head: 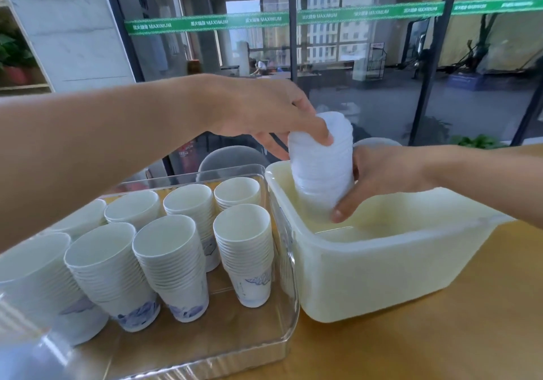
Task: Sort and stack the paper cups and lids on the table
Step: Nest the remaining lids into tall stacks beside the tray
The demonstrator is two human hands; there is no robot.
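Two hands: both on one stack of lids (321, 162), over the far-left corner of the white bin (367, 265).
L hand (261, 115): comes in from the left, fingers curled over the stack's top, thumb down its near-left side; grips it.
R hand (379, 177): wraps the stack's lower right side, thumb tip low on the front, inside the bin.
Lid stack: translucent white, upright w/ slight lean, bottom end below the bin rim; can't tell if it touches the bin floor.
Cups: eight or so stacks of paper cups (173, 265), mouths up, standing in two rows in the clear tray (276, 341).
Tray vs bin: side by side on the wooden desk (426, 338), touching or nearly so.
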